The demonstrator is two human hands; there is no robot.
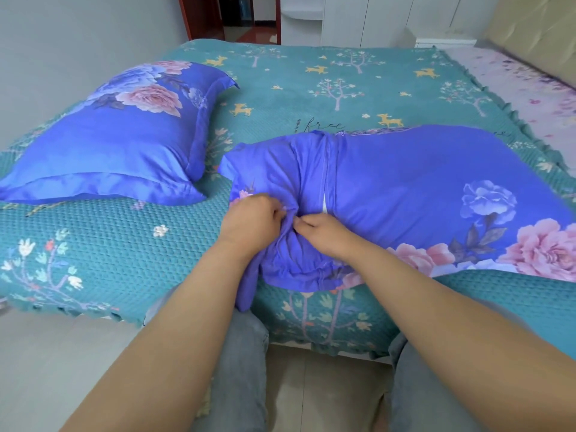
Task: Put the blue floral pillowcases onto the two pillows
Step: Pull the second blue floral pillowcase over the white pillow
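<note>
At the centre of the frame both hands meet on the bunched open end of the blue floral pillowcase [405,194], which lies across the right half of the bed [311,98] with its near edge hanging over the bed's front. The left hand [252,218] has its fingers curled tight, pinching a fold of the blue fabric; the right hand [321,229] is just beside it, fingertips curled in and gripping the same gathered cloth, so that the two nearly touch. A thin white sliver of the pillow [324,207] shows through the gap in the case just above the right hand. In the upper left of the frame the second pillow [124,141] lies fully covered on the teal bedspread, well apart from the hands.
</note>
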